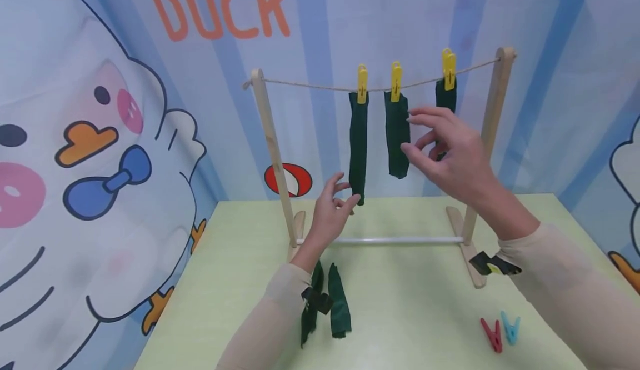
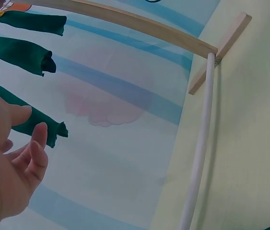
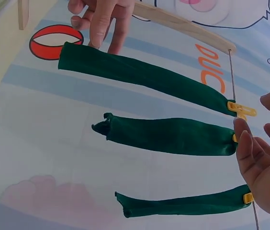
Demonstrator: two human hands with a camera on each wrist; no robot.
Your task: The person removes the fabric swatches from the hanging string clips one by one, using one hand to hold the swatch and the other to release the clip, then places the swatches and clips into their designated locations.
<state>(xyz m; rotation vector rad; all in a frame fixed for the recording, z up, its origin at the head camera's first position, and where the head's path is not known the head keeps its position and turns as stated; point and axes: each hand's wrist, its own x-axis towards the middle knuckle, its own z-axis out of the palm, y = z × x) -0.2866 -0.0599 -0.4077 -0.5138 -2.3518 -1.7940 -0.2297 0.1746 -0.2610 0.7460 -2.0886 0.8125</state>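
Three dark green cloth strips hang from a thin rope (image 1: 310,85), each held by a yellow clothespin (image 1: 362,84). My left hand (image 1: 330,211) is beside the lower end of the left strip (image 1: 358,148), fingers loosely bent with nothing gripped; whether it touches the cloth I cannot tell. Close to the right edge of the middle strip (image 1: 396,136) is my right hand (image 1: 452,156), thumb and fingers apart and holding nothing. It partly covers the right strip (image 1: 446,96) in the head view. All three strips show in the right wrist view, where the middle one (image 3: 171,135) has a frayed, curled end.
Wooden posts (image 1: 271,148) carry the rope, with a white bar (image 1: 395,240) low between them. Two more green strips (image 1: 340,303) lie on the pale table (image 1: 410,303), one partly behind my left sleeve. A red clothespin (image 1: 491,335) and a blue clothespin (image 1: 511,328) lie at the right front.
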